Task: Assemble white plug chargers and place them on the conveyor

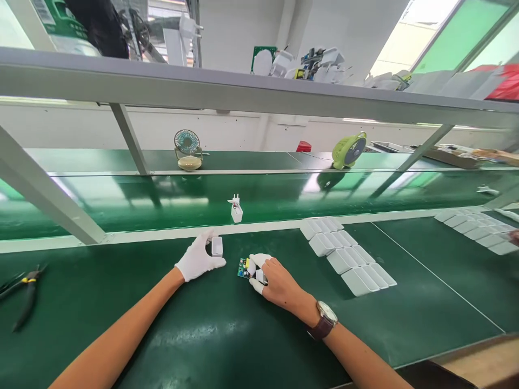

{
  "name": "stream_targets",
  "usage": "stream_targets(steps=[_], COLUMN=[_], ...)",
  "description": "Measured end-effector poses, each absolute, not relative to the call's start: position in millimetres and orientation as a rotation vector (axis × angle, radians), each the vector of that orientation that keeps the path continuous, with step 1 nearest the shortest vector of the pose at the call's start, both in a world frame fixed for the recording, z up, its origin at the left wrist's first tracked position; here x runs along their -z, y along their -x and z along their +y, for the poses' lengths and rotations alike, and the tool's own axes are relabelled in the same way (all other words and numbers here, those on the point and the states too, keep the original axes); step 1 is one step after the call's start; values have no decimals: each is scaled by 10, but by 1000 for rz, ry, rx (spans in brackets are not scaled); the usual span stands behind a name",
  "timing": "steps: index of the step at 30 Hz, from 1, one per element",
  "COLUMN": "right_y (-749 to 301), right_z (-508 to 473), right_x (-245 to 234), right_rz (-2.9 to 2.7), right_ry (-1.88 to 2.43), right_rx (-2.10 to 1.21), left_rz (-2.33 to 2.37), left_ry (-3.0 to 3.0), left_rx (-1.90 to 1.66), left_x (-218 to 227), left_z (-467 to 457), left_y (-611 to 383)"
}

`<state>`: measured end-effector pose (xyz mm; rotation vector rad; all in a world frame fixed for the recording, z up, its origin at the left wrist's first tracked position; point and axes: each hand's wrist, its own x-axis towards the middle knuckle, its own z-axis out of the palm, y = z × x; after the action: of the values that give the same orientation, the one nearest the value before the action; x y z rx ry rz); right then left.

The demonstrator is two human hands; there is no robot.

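My left hand (199, 258), in a white glove, has its thumb and fingers round a small white charger case (217, 247) with its open side facing up. To the right, my right hand (279, 283) wears white finger covers on thumb and fingertips. It pinches a small green circuit board (243, 268) with yellow, blue and white parts, low over the green work surface; part of the board is hidden by the fingers. Beyond both hands, a white plug charger (236, 209) with two pins stands on the green conveyor belt.
Rows of white cases (346, 254) lie to the right, with more cases (478, 229) at far right near another person's hand (514, 236). Black-handled cutters (30, 292) lie at left. A grey shelf (259, 94) spans above; two small fans, one green (347, 150), stand behind.
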<state>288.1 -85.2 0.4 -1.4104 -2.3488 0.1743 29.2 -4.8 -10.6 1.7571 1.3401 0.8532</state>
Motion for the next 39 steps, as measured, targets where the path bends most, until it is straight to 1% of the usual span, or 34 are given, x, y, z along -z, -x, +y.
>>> stream_targets(steps=[4,8,13,15,20,25,31,39], right_y=[-2797,-2671,-2513,-2478,-2425,-2369,-2378,-2374], right_z=[-718,-544,-498,-548,-711,-814,-817,-826], right_x=[-181,-395,-298,-217,-139,-114,-71,-55], right_rz=[-2215,-1997,-1871,-1881,-2033,-2141,-2209,-2224], right_ry=[1332,1198,1073,1038,915,876,889,1013], right_rx=[-202,-348,-526,-502,-269,-171,-206,-299], left_rz=[1483,1445,1371,1354,1273,1278,1299,1266], left_ry=[-1863,-1870,-1834,-1833,-1884,-1911,-1939,-2037], left_rx=[-775,-781,-888,-943,-1022,-1062,-1063,-1075], left_x=[98,75,85,107,166,235,265,327], left_z=[-86,-106,-328,-445,-584,-575,-591,-584], left_y=[-322,-304,-197,-154,-130,-163,-157,-151])
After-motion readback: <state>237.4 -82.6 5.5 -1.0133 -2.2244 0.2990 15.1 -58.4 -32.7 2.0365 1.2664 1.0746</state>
